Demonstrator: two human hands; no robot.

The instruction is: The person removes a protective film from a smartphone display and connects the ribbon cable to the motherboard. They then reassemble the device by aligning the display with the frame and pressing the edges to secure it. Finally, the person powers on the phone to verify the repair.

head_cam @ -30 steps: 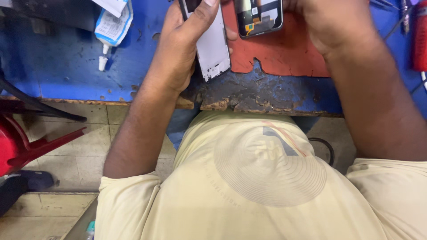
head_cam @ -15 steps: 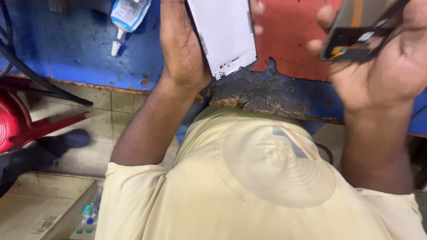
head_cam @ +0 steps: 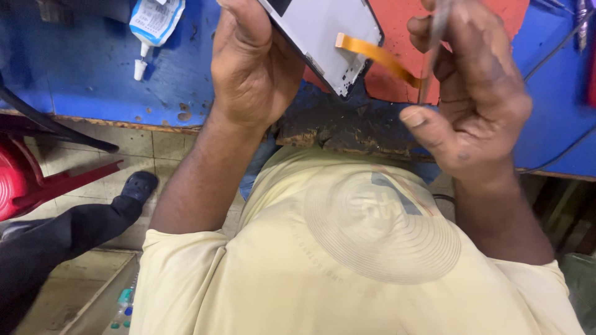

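My left hand (head_cam: 251, 65) grips a phone display panel (head_cam: 329, 37) by its left edge, its pale back side facing me. An orange flex ribbon (head_cam: 379, 57) runs from the panel's lower right toward my right hand (head_cam: 469, 93). My right hand holds a thin dark phone body (head_cam: 434, 37) seen edge-on and blurred, between the fingers, with the thumb stretched out to the left. Both hands hover above the worn front edge of a blue workbench (head_cam: 93, 80) with a red mat (head_cam: 397, 84) on it.
A small white glue bottle (head_cam: 152, 28) lies on the bench at the upper left. Thin cables (head_cam: 559, 46) cross the bench at right. Another person's black trouser leg and shoe (head_cam: 93, 217) and a red stool (head_cam: 25, 180) stand on the tiled floor at left.
The camera has come closer. My right hand turned the phone body edge-on, and the orange flex ribbon now shows stretched between panel and phone body. The leg and shoe slid further into view.
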